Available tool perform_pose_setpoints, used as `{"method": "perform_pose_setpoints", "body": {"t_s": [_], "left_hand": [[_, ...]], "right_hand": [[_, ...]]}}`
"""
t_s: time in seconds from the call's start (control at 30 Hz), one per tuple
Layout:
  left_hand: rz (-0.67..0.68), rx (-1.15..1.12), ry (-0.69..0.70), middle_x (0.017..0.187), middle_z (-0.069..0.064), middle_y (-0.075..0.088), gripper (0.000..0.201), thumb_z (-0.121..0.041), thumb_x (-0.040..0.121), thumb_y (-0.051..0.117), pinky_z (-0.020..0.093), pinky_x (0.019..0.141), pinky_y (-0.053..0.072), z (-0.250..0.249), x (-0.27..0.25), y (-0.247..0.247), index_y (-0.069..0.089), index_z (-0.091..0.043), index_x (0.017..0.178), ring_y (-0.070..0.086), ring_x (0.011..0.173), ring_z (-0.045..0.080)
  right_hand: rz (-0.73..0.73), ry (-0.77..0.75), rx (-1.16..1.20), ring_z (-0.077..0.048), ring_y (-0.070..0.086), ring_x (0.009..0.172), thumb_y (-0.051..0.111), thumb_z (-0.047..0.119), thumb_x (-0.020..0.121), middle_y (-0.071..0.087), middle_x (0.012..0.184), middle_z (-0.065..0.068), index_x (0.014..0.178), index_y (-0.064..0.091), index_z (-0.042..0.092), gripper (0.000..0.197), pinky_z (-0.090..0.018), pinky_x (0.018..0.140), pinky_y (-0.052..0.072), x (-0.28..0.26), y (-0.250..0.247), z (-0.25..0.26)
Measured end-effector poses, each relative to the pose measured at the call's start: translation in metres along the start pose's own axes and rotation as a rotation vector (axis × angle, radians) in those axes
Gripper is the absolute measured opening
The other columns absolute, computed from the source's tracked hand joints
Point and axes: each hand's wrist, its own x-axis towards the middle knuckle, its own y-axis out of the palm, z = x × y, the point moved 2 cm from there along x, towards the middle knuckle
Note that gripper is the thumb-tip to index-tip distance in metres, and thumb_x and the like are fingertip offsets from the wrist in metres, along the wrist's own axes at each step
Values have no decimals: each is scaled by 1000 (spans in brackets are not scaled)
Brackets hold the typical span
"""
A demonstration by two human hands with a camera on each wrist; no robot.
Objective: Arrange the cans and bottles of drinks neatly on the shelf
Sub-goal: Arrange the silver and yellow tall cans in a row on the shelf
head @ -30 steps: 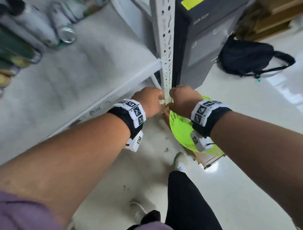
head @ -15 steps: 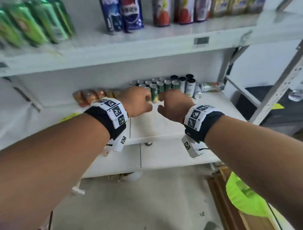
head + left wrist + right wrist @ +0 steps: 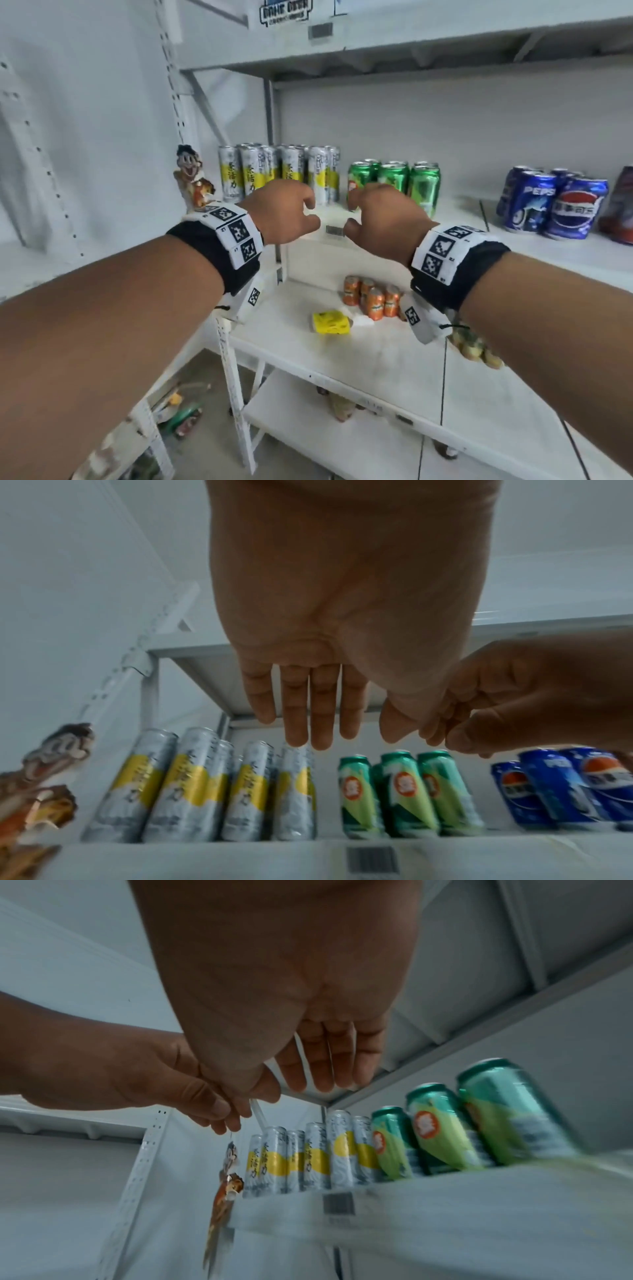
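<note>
Cans (image 3: 279, 173) stand upright in rows on your shelf (image 3: 548, 245), both hands, left (image 3: 281, 212) and right (image 3: 383, 219), hovering before them, each grip loose and holding nothing.

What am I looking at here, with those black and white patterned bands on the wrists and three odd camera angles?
No machine here: a person is stocking a drinks shelf with bare hands. The patterned bands sit on both wrists, where small cameras are worn. The big picture comes from a camera on the person's head, looking down the arms. The other two come from the wrist cameras, looking along each palm at the fingers. The left hand and right hand hover in front of the shelf, fingers relaxed, holding nothing. On that shelf stand tall silver and yellow cans, green cans and blue Pepsi cans. On the shelf below are small orange cans and a yellow packet.
</note>
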Motion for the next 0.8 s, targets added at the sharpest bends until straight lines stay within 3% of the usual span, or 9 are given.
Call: {"method": "perform_pose_setpoints", "body": {"t_s": [0.1,0.33,0.47,0.6,0.67,0.8], "left_hand": [[-49,27,-38,110,-2,70,31,-44,91,70,39,95,55,33,11,-21,74,-24,114,64,104,22],[-92,114,-124,111,-3,68,27,-44,92,68,37,94,53,102,58,-48,73,-27,113,63,105,22],[-136,139,-194,108,-3,68,27,-44,93,68,42,95,55,143,90,-52,70,-25,111,63,101,21],[-141,141,-287,110,-1,67,35,-45,91,65,47,98,55,180,118,-41,67,-26,120,64,101,23],[-136,115,-289,109,-1,67,38,-48,87,62,45,91,59,197,130,-35,68,-25,116,66,92,21],[-100,119,-268,97,-6,68,29,-52,85,61,39,79,59,223,150,-24,69,-27,97,65,83,14]], "right_hand": [[-23,-47,13,-35,61,110,62,33,93,65,118,-15,118,67,11,34,-35,87,48,46,0,16],[-61,-153,102,-32,61,108,67,33,89,66,111,-12,114,67,15,31,-35,91,50,148,22,41],[-59,-215,117,-29,60,107,65,36,90,63,112,-9,117,67,16,34,-38,92,52,213,42,52],[-52,-294,132,-27,60,102,64,35,91,63,106,-7,111,70,17,28,-36,87,51,269,71,60],[-62,-318,134,-26,59,101,64,36,90,59,103,-4,115,69,17,31,-33,84,47,294,85,64],[0,-332,138,-22,56,100,60,41,91,53,101,-1,120,71,23,36,-34,90,49,332,105,73]]}}
